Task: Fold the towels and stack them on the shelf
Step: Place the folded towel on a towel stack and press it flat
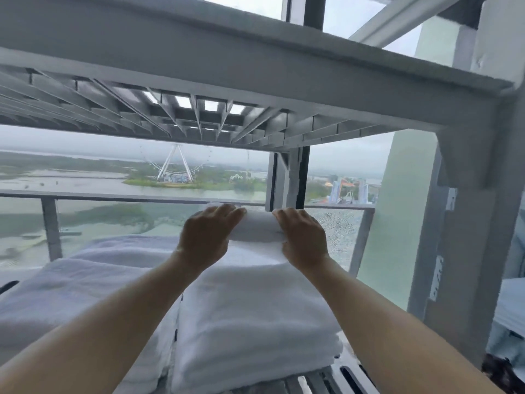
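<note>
Head view: my left hand [208, 234] and right hand [304, 237] grip a small folded towel [260, 224] atop the shelf's [315, 379] right towel stack [250, 322].

The bare left forearm [113, 322] and bare right forearm [397, 322], both uncovered, end in the bare left hand [207, 237] and bare right hand [305, 240].

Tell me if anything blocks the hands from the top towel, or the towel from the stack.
Nothing visible does. The left hand and right hand hold the top towel at its two ends, and it lies on the right stack on the shelf. The upper shelf sits clear above it.
</note>
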`<state>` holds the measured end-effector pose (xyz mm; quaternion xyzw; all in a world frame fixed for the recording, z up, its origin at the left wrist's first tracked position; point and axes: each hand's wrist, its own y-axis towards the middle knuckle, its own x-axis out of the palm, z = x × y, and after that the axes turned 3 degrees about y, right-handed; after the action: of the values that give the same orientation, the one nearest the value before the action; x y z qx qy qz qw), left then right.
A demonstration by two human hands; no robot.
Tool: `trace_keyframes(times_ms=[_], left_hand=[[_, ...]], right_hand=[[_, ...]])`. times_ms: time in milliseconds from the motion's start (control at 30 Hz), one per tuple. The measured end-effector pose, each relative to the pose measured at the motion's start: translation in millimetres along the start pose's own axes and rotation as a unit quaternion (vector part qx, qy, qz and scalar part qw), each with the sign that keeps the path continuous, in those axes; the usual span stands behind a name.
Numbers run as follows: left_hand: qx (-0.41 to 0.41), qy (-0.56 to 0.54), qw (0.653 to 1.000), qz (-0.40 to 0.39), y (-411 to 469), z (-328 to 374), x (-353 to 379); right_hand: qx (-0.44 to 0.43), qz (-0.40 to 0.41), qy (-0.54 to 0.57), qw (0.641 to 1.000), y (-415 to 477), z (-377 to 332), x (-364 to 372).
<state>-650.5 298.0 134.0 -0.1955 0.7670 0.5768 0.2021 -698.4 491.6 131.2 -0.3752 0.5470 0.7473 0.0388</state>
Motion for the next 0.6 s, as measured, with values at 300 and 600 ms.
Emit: trace_keyframes(times_ms=[300,600], left_hand=[[-0.007,0.014,0.998,-0.058,12.2,4.4,27.0],[-0.024,0.002,0.999,-0.036,25.6,-10.2,56.9]], right_hand=[[0.002,-0.023,0.032,0.999,14.3,24.9,38.0],[-0.035,0.026,0.038,0.998,53.9,33.5,57.0]])
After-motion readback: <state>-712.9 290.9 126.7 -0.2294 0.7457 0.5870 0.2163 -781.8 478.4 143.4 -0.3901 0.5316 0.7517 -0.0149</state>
